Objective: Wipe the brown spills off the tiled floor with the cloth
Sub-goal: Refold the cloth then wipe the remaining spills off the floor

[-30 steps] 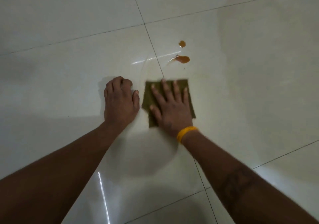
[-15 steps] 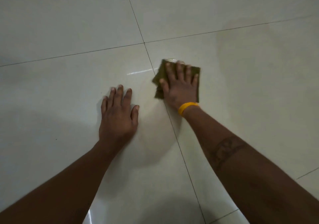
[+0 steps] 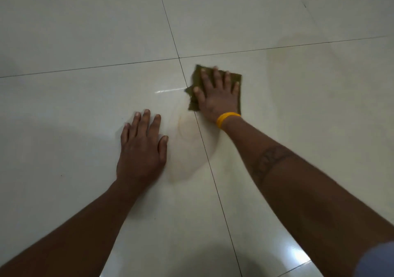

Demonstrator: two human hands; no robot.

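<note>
A folded olive-green cloth (image 3: 196, 76) lies on the pale glossy tiled floor (image 3: 85, 31), just right of a grout crossing. My right hand (image 3: 217, 98), with a yellow band (image 3: 227, 119) on the wrist, presses flat on the cloth with fingers spread. My left hand (image 3: 141, 148) rests palm down on the tile nearer to me and to the left, holding nothing. No brown drops show; a faint brownish wet smear (image 3: 182, 127) lies between my hands.
Dark grout lines (image 3: 170, 31) cross just left of the cloth. Bright light reflections (image 3: 298, 255) shine on the tile at the bottom right. Nothing else stands on the floor in view.
My right hand slid the cloth away from me over the spot where two brown drops lay; they no longer show. My left hand went from curled to flat.
</note>
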